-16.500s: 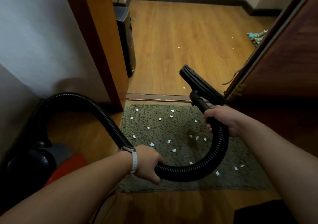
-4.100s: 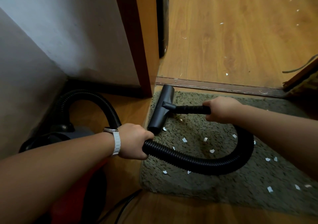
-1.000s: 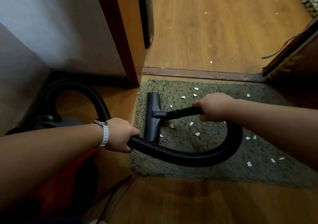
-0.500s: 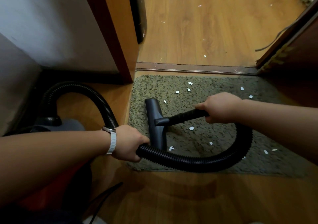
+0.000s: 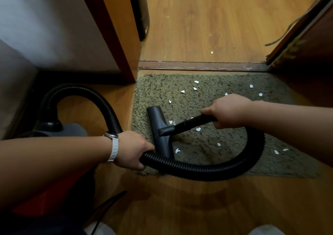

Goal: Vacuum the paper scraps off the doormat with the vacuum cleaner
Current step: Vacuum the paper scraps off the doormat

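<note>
My left hand [image 5: 132, 150] and right hand [image 5: 228, 111] squeeze the hose [image 5: 198, 171]. Many paper scraps [image 5: 198, 129] dot the doormat [image 5: 158, 90]; I'm not done.

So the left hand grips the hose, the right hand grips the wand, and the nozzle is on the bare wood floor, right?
No: the head view shows the nozzle resting on the doormat instead. The left hand grips the hose and the right hand the wand, as you said.
</note>
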`<state>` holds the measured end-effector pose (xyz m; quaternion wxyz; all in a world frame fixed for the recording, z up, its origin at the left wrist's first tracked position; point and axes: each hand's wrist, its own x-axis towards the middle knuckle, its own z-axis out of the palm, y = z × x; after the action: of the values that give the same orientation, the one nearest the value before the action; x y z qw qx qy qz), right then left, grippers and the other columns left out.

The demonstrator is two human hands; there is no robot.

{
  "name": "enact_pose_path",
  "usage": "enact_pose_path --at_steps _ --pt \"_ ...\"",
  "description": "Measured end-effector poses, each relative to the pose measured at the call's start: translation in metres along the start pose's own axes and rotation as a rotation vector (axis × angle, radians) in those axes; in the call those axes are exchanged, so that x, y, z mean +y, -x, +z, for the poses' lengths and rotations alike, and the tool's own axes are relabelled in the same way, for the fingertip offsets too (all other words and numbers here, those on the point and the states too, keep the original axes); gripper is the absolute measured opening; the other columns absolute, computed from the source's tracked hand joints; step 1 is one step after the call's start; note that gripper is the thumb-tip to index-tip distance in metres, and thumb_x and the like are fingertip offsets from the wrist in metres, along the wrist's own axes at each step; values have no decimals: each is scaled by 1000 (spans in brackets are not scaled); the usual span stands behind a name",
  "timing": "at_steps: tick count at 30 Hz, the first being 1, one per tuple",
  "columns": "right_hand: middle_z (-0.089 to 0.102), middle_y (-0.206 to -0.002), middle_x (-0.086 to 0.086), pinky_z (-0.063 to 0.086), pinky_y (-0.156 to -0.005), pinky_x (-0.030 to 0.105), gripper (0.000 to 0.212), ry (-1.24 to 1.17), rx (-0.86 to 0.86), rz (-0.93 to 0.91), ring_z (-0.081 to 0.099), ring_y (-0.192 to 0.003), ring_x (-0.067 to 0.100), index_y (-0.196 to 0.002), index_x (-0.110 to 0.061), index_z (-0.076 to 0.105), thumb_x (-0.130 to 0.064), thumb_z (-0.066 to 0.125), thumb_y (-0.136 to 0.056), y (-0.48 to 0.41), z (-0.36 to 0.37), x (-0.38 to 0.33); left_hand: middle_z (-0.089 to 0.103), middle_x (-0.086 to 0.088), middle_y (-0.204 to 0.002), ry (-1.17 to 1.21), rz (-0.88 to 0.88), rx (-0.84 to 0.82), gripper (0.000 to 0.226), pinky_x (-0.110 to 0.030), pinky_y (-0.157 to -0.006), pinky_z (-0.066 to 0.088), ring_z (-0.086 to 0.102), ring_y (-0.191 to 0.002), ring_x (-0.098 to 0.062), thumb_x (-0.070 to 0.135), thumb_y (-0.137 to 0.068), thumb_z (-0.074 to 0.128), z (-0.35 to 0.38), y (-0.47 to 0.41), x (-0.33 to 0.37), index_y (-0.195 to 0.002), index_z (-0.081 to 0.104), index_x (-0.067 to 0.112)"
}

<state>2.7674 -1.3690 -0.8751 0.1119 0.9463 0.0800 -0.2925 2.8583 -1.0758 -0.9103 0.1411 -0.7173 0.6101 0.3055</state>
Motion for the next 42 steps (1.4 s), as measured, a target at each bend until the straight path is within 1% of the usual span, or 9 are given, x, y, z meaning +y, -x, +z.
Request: enact_pose_path --at_steps 9,12,14,18,21,26,34,37,42 --pt "53 -83 -4 52 -59 30 49 39 5 -99 57 -73 21 -141 -34 44 -35 54 -93 -17 -6 -32 65 4 -93 -45 51 -41 28 -32 -75 51 63 -86 -20 51 -81 56 13 17 -4 -96 54 28" --pt "59 -97 -1 55 -64 32 51 47 17 -122 59 -78 21 -144 -34 43 -37 54 -94 -20 -6 -35 66 3 -95 -46 51 -36 30 -32 -76 52 64 -87 -20 51 -80 56 16 19 -7 -98 55 27" --pt "59 -101 0 56 -67 33 53 53 9 -125 59 -79 21 -146 -35 40 -38 54 -94 -21 -5 -36 66 3 -95 -36 54 -24 29 -32 -76 52 64 -87 -20 51 -80 56 17 20 -9 -97 55 27" --pt "53 -88 -4 54 -60 30 49 40 -3 -89 57 -73 18 -141 -37 43 -35 53 -94 -20 -5 -29 65 4 -91 -25 52 -2 30 -34 -76 53 64 -85 -20 54 -81 55 14 16 -10 -96 54 28" --pt "45 -80 -8 45 -52 27 46 20 0 -24 52 -69 15 -138 -36 46 -35 54 -93 -16 -5 -15 59 8 -84 5 47 -8 26 -34 -75 53 63 -83 -20 54 -82 56 12 14 -11 -87 43 32" --pt "49 -86 -8 44 -52 26 54 -8 -2 47 47 -64 10 -145 -40 41 -38 55 -92 -5 -1 1 62 6 -87 36 77 -55 25 -35 -75 54 62 -80 -17 51 -79 58 16 10 -4 -88 45 31" --pt "62 -96 -2 53 -60 29 54 6 -40 -83 63 -78 20 -144 -39 42 -33 53 -92 3 8 -22 62 6 -91 9 118 -104 23 -32 -73 51 61 -82 -17 48 -80 59 18 9 4 -87 44 32" --pt "60 -96 -1 53 -60 30 50 30 -52 -106 60 -74 20 -141 -35 45 -30 52 -92 3 9 -27 63 6 -89 10 116 -96 24 -32 -73 52 61 -81 -16 49 -79 59 19 8 4 -88 48 30" --pt "61 -98 -2 55 -62 31 55 42 -51 -78 64 -79 21 -143 -40 42 -34 54 -90 6 11 -13 58 9 -81 46 79 -34 26 -29 -71 50 62 -80 -16 50 -80 59 14 -2 3 -83 39 34"
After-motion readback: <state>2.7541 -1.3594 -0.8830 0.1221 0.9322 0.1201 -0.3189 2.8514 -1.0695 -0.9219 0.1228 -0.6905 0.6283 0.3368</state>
